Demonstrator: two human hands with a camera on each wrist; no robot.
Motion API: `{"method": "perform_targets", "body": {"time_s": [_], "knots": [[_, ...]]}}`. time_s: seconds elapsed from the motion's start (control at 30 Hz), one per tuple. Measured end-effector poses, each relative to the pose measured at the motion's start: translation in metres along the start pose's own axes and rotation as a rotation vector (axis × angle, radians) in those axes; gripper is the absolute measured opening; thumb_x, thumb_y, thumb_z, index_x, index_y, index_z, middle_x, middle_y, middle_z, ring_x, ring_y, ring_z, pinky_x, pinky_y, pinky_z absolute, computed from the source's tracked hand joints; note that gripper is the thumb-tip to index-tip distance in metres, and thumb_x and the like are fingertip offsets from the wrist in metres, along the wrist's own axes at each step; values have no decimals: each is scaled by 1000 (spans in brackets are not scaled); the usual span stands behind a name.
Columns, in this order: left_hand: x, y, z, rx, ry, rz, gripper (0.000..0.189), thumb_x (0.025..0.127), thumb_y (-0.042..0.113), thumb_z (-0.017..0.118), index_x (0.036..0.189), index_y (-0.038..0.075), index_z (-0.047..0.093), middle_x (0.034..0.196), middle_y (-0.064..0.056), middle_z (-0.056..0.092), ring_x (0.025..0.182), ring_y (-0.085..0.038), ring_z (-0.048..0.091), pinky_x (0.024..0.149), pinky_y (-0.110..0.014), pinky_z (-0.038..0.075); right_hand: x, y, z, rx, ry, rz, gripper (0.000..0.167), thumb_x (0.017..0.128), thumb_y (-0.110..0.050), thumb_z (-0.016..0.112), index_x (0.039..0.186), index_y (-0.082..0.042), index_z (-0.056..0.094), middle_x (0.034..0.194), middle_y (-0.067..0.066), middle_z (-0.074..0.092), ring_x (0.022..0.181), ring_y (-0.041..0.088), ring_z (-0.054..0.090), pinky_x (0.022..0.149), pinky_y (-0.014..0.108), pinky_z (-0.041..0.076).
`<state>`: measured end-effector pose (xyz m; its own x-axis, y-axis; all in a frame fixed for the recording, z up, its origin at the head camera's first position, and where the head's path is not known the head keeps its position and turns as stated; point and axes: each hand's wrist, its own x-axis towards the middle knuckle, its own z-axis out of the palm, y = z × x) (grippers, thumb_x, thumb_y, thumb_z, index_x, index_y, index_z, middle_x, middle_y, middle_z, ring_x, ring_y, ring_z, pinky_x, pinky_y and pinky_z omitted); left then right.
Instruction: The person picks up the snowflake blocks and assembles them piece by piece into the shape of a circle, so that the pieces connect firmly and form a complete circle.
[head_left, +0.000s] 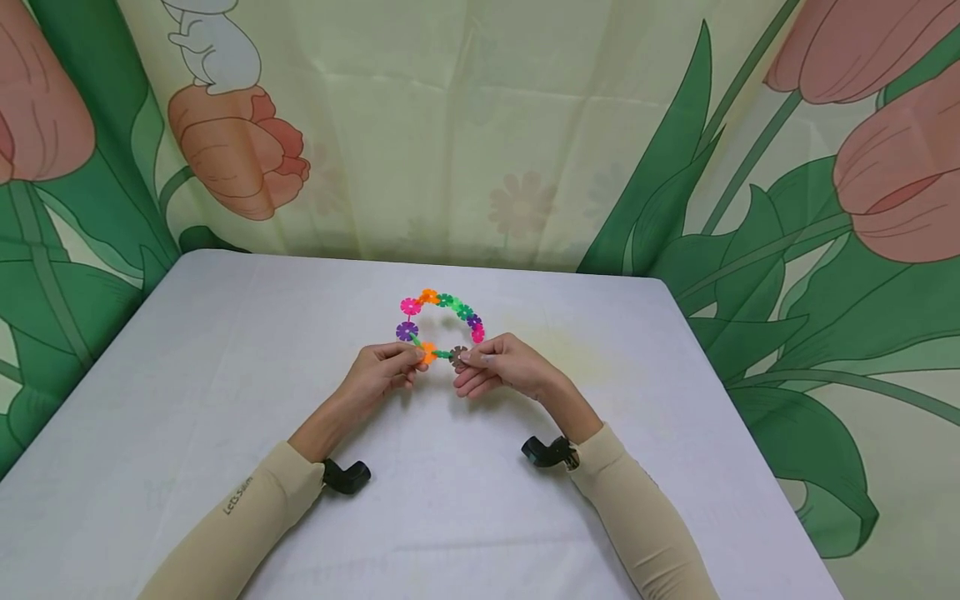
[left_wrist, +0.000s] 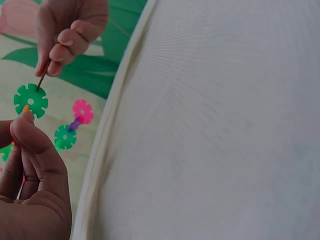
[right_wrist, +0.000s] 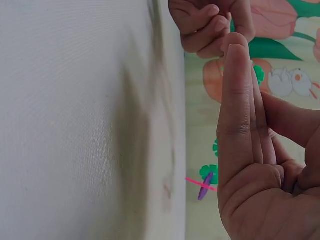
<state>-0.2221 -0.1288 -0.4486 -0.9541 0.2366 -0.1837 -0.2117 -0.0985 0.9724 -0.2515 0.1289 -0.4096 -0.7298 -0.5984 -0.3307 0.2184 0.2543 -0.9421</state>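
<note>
A chain of colourful notched plastic discs (head_left: 446, 300) curves in a near ring between the two hands. My left hand (head_left: 382, 367) pinches an orange disc (head_left: 428, 352) between thumb and forefinger. In my right hand (head_left: 498, 364), thumb and forefinger pinch a brownish-grey disc (head_left: 458, 357), the other fingers extended. Between these two sits a green disc (left_wrist: 31, 100); the brown disc (left_wrist: 43, 75), edge-on in the left wrist view, meets its rim. The chain's other end, a pink disc (left_wrist: 83, 111) joined to a purple one (left_wrist: 74, 124), stands apart from the right hand's fingers.
A white-covered table (head_left: 450, 517) lies under both hands, its far edge against a printed curtain (head_left: 465, 167) with tulips and a rabbit. Black wrist cameras (head_left: 347, 477) are strapped at both sleeve cuffs. Shadows of the hands fall on the cloth.
</note>
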Motion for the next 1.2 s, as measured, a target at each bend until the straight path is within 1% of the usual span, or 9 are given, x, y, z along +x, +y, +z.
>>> {"method": "perform_targets", "body": {"time_s": [0.23, 0.37, 0.47, 0.7, 0.83, 0.9, 0.97, 1.07, 1.2], "knots": [[1, -3, 0, -8, -6, -15, 15, 105, 17, 67, 107, 4, 74, 83, 4, 74, 74, -7, 60, 69, -16, 57, 0, 1, 1, 31, 19, 8, 41, 111, -14, 54, 132, 21, 59, 88, 3, 81, 80, 14, 81, 78, 31, 65], [0, -4, 2, -16, -10, -27, 14, 105, 16, 67, 106, 5, 74, 82, 5, 74, 73, -7, 59, 67, -16, 55, 1, 2, 1, 34, 23, 28, 40, 111, -14, 55, 130, 21, 60, 86, 3, 81, 79, 14, 80, 79, 31, 65], [0, -4, 3, -15, -7, -26, 14, 105, 17, 67, 106, 5, 74, 82, 5, 73, 73, -7, 59, 67, -16, 55, 2, 2, 2, 26, 14, 39, 41, 110, -14, 56, 129, 21, 61, 85, 3, 81, 79, 14, 80, 81, 33, 65], [1, -5, 2, -34, -1, -28, 17, 106, 19, 66, 110, 4, 71, 86, 5, 71, 74, -7, 59, 68, -16, 56, 4, 4, 3, 8, -19, 34, 42, 110, -18, 56, 128, 21, 60, 83, 2, 79, 76, 13, 79, 77, 30, 65], [2, -5, 2, -42, -1, -33, 20, 107, 23, 65, 114, 4, 70, 88, 6, 71, 72, -6, 61, 68, -17, 57, 4, 4, 4, -24, -41, 6, 42, 110, -19, 58, 122, 21, 60, 81, 2, 78, 74, 14, 77, 75, 31, 65], [2, -4, 1, -41, -6, -38, 22, 107, 23, 64, 117, 4, 69, 90, 5, 72, 73, -6, 62, 70, -17, 58, 4, 5, 4, -31, -37, -12, 42, 110, -19, 59, 120, 21, 60, 80, 2, 77, 73, 14, 76, 75, 30, 65], [1, -4, 1, -41, -12, -44, 21, 107, 22, 65, 117, 4, 69, 94, 3, 76, 74, -6, 65, 71, -19, 60, 4, 6, 5, -32, -21, -32, 42, 110, -19, 59, 118, 21, 60, 80, 2, 77, 73, 14, 76, 75, 30, 65], [1, -4, 3, -28, -48, -49, 21, 105, 21, 67, 117, 4, 68, 101, -1, 80, 77, -8, 69, 76, -22, 62, 6, 7, 7, -45, 14, -50, 41, 109, -20, 60, 118, 21, 62, 79, 2, 76, 72, 13, 75, 75, 31, 65], [-1, -2, 7, -13, -84, -57, 27, 103, 22, 71, 122, 2, 67, 102, 1, 81, 79, -9, 73, 80, -24, 64, 8, 7, 11, -88, 47, -78, 38, 108, -21, 61, 115, 17, 66, 78, 1, 76, 69, 13, 74, 72, 30, 65]]}}
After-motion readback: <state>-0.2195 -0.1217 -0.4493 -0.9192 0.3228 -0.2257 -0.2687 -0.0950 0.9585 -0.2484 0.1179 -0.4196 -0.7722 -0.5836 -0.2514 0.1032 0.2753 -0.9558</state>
